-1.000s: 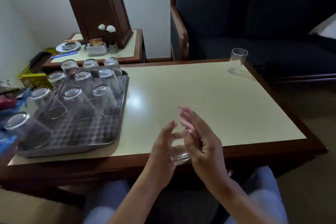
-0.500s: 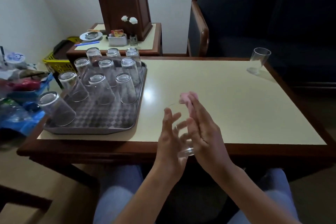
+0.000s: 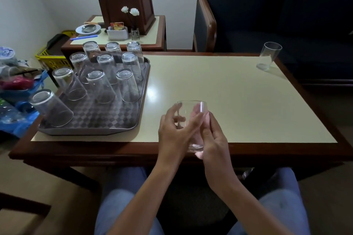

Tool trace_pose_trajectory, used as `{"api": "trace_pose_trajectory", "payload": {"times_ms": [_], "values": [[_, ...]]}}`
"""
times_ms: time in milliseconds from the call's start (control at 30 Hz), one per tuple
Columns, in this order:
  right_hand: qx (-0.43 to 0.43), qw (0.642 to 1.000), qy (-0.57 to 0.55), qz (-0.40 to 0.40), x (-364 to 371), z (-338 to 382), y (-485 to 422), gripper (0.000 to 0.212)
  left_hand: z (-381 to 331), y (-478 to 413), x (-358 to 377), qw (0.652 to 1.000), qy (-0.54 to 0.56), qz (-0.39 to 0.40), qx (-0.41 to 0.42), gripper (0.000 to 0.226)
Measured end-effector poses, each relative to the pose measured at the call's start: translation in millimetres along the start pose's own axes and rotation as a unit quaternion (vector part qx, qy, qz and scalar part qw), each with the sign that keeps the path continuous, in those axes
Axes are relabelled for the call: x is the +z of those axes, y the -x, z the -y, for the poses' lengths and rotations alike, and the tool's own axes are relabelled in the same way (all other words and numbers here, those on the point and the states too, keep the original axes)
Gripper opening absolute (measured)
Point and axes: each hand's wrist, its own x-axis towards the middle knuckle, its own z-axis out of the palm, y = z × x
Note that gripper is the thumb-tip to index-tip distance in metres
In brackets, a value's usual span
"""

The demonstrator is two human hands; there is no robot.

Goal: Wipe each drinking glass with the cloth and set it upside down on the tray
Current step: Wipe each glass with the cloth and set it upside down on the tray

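The drinking glass (image 3: pixel 193 120) is clear, thin-walled and smooth. I judge it light, rigid, slippery against bare skin, and liable to break if it drops onto the table (image 3: pixel 229 91). The safest hold is round the lower wall and thick base, not the rim. It is upright, mouth up, just right of the tray (image 3: pixel 91 132), above the table's near edge. The left hand (image 3: pixel 174 135) curls its fingers round the glass's left side. The right hand (image 3: pixel 214 139) wraps the right side down to the base. Whether a cloth lies between palm and glass I cannot tell. Ten inverted glasses (image 3: pixel 99 86) stand on the tray, and one upright glass (image 3: pixel 269 55) stands far to the tray's right.
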Motion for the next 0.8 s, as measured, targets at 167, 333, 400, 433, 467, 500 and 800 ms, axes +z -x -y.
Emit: {"api": "trace_pose_trajectory", "payload": {"times_ms": [167,333,400,433,467,500,800], "values": [[-0.075,0.994,0.071,-0.019,2.9,-10.7,3.9,0.055,0.9,-0.1,17.7,0.999,0.032,0.002,-0.025,0.080],[-0.159,0.984,0.078,-0.001,-1.2,-5.7,-3.5,0.052,-1.4,-2.5,13.5,0.991,0.113,0.037,-0.063,0.076],[-0.122,0.992,0.034,0.013,-4.5,2.9,-14.3,0.044,-3.5,1.4,15.7,0.989,0.125,0.053,-0.057,0.071],[-0.082,0.997,0.001,0.010,-5.9,6.8,-18.9,0.039,-3.7,3.2,17.1,0.989,0.124,0.064,-0.051,0.071],[-0.047,0.999,-0.028,0.000,-7.6,8.5,-22.2,0.037,-3.6,4.6,17.6,0.989,0.120,0.073,-0.047,0.070],[-0.025,0.998,-0.053,-0.007,-7.9,9.7,-23.2,0.038,-2.8,4.1,16.9,0.990,0.112,0.076,-0.046,0.069],[-0.077,0.994,-0.016,-0.073,5.6,0.7,-14.1,0.035,7.2,6.7,19.5,0.997,0.064,0.004,-0.039,0.079]]}}
